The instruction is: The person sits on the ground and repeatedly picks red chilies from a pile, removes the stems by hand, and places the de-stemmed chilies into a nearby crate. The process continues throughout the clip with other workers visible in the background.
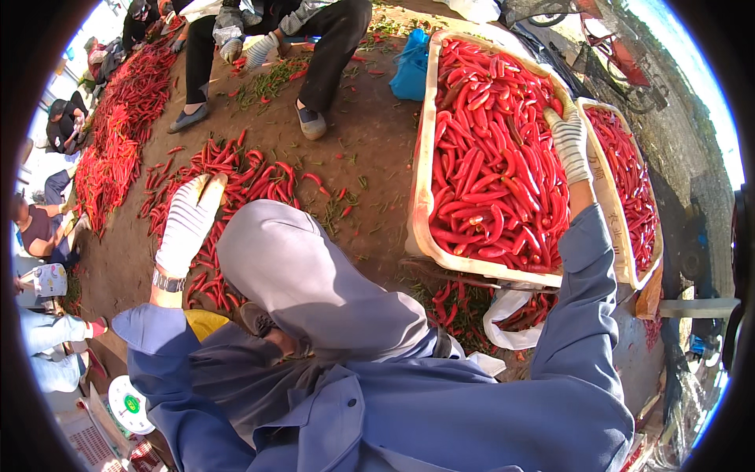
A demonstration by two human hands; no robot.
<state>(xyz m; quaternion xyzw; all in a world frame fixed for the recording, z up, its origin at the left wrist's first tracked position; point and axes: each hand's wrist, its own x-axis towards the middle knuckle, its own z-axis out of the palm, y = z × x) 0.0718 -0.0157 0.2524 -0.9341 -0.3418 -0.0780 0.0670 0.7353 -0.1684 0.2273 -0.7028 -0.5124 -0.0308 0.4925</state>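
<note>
My left hand [191, 215], in a white striped glove, is over a loose pile of red chili peppers [259, 177] on the ground; whether its fingers hold a pepper cannot be told. At the right, my right hand [567, 138], gloved alike, reaches the inner right edge of a cream plastic crate [420, 206] heaped with red peppers [483, 159]. Its fingertips touch or nearly touch the peppers there, and their grip is unclear.
A second pepper-filled crate [626, 236] stands beyond the first. Across from me sits a person with striped gloves [259, 50]. A blue bag [411, 68], a white sack [519, 336] and a dial scale [128, 406] lie around. More people sit along a long pepper heap [121, 135].
</note>
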